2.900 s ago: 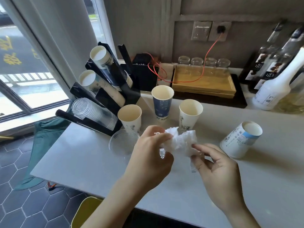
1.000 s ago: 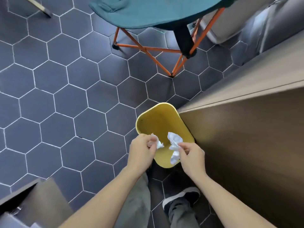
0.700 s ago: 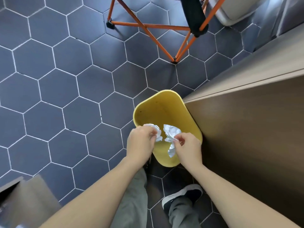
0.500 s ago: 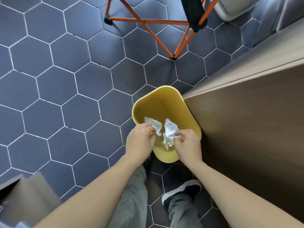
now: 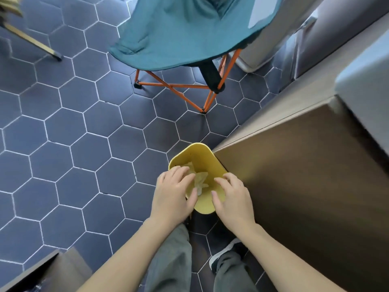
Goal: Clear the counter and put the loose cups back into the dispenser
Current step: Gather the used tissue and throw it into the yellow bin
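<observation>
A yellow waste bin stands on the floor against the counter's brown side panel. Crumpled tissue pieces lie inside it. My left hand hovers over the bin's left rim, fingers spread and holding nothing. My right hand hovers over the right rim, also open and empty. The cups and the dispenser are out of view.
A teal folding chair with orange legs stands beyond the bin. The brown counter side fills the right. Dark hexagonal floor tiles spread to the left. My legs and a shoe are below.
Both hands held tissue pieces over the bin; now they have let go and the tissue lies in the bin. The view has tilted up, showing more of the chair.
</observation>
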